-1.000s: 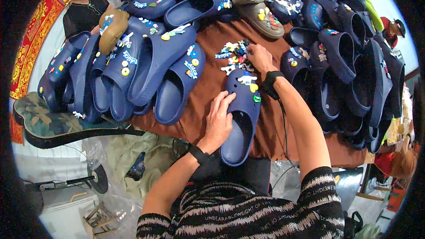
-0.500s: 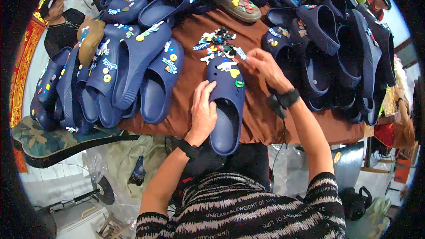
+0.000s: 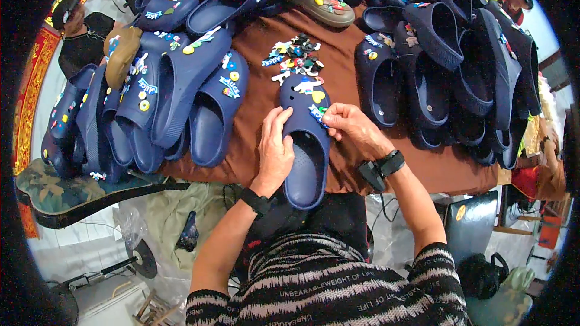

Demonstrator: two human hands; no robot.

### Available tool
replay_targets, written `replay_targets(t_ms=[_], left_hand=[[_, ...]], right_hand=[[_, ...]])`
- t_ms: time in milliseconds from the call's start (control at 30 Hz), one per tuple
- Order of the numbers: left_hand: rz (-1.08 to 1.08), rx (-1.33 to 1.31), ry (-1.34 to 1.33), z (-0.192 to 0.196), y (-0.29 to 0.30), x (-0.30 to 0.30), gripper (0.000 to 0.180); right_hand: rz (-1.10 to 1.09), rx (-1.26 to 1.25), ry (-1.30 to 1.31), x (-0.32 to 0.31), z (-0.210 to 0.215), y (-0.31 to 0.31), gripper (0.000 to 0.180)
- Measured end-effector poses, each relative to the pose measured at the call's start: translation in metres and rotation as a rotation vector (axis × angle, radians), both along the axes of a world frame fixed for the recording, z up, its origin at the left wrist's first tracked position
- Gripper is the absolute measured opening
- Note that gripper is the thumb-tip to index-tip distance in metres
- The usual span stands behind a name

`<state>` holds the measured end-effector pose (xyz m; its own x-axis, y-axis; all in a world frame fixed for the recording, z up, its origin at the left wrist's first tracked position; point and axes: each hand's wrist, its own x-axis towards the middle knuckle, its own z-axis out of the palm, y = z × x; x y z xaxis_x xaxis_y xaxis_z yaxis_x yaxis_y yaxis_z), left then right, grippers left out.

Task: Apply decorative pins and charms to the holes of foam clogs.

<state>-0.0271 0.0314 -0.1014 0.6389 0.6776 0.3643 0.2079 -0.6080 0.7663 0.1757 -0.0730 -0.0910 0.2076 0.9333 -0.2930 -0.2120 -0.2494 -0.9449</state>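
A navy blue clog [image 3: 307, 172] lies in front of me, its toe pointing away. My left hand [image 3: 275, 151] grips its left side, fingers resting along the upper edge. In my right hand [image 3: 355, 125], thumb and forefinger pinch a small blue-and-white shoe charm [image 3: 316, 112] against the top of the clog, over the spot of a green charm. White and yellow charms [image 3: 310, 92] sit nearer the toe, and a few bare holes show at left. Just past the toe is a heap of loose charms [image 3: 296, 57] in black, white, red and blue.
Decorated navy clogs [image 3: 211, 121] crowd the left of the brown cloth [image 3: 254, 45], with a brown one among them. More dark clogs [image 3: 432, 84] stack at right. A taupe clog [image 3: 326, 6] lies at the back. Other people are beyond the table on both sides.
My right hand has come down and toward me from beside the charm heap, bringing the blue-and-white charm onto the clog. My left hand keeps its hold.
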Motion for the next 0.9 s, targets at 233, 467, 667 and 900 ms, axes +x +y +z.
replay_targets(t_ms=[233, 467, 667, 900], left_hand=[[0.007, 0.020, 0.014, 0.000, 0.002, -0.001, 0.060], [-0.010, 0.055, 0.028, -0.001, 0.004, 0.000, 0.060], [0.001, 0.064, 0.058, 0.000, 0.005, 0.000, 0.061], [0.008, 0.060, 0.027, -0.001, 0.005, 0.001, 0.062]], right_hand=[[0.157, -0.125, -0.068, 0.022, 0.006, 0.010, 0.024], [0.245, -0.289, -0.190, 0.030, 0.010, 0.023, 0.033], [0.399, -0.457, -0.420, 0.034, 0.029, 0.050, 0.043], [0.461, -0.304, -0.772, 0.043, 0.022, 0.051, 0.050]])
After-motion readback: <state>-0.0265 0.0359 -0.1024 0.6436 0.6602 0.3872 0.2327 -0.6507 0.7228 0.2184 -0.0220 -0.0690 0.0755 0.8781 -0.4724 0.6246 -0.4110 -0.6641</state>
